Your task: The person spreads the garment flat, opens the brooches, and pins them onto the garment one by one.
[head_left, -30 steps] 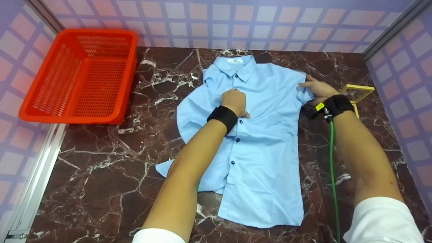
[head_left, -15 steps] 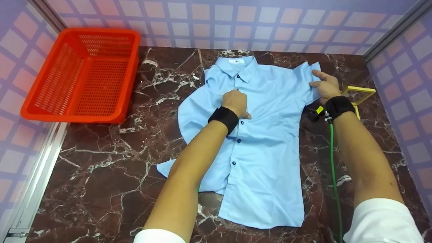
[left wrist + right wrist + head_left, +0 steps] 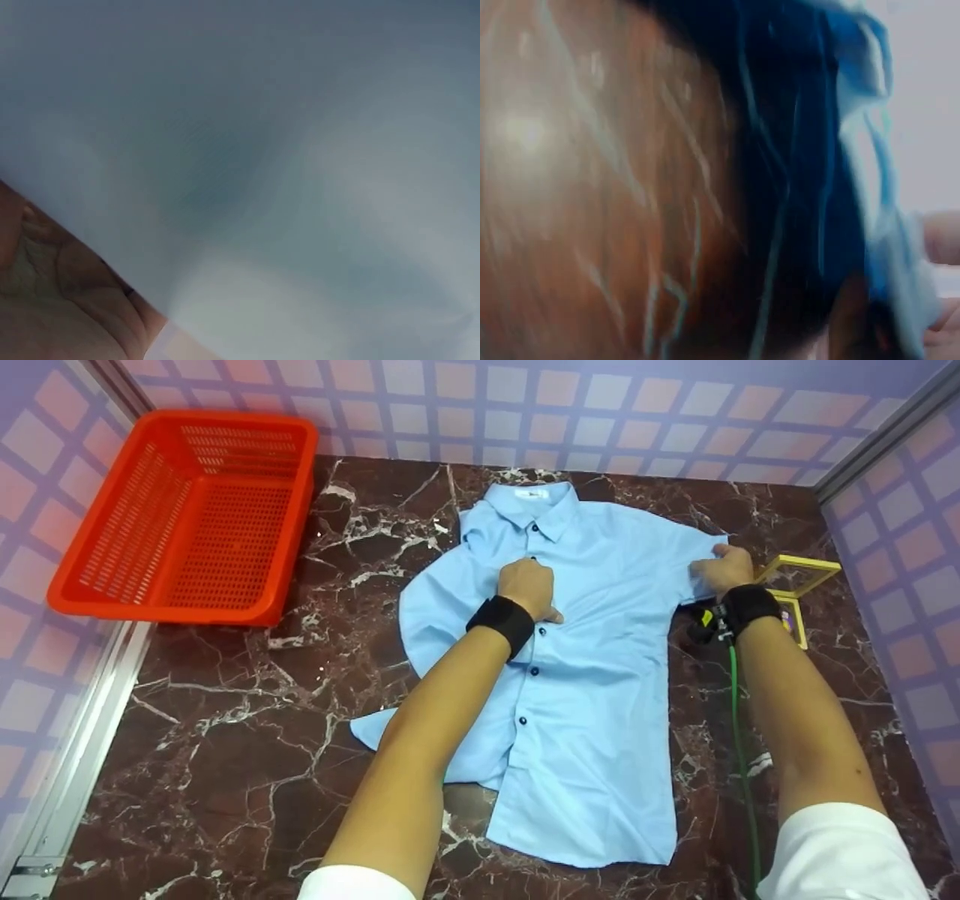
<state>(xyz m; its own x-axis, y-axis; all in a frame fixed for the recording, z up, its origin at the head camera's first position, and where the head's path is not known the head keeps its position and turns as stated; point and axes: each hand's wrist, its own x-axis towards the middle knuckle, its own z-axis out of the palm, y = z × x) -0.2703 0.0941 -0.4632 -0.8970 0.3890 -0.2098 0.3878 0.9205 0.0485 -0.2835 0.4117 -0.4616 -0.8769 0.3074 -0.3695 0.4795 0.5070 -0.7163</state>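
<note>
A light blue short-sleeved button-up shirt (image 3: 592,720) lies front side up on a dark marbled surface, its collar toward the back wall. My left hand (image 3: 527,587) is on the shirt's front by the button placket, fingers curled down against the cloth and thumb stretched to the right. In the left wrist view pale cloth (image 3: 300,187) fills most of the picture, beside part of the palm (image 3: 60,300). My right hand (image 3: 726,568) grips the hem of the sleeve at right, which extends outward. Blurred sleeve cloth (image 3: 881,172) shows between fingers and thumb in the right wrist view.
An orange-red perforated plastic basket (image 3: 180,521) stands at back left. A small yellow hinged frame (image 3: 806,566) stands right of my right wrist. A green cable (image 3: 739,750) runs along the right forearm. Patterned walls (image 3: 570,412) close the back and sides.
My right hand shifts the sleeve outward to the right, first up, then down; the sleeve now lies straighter and flatter. The left hand stays in place on the shirt.
</note>
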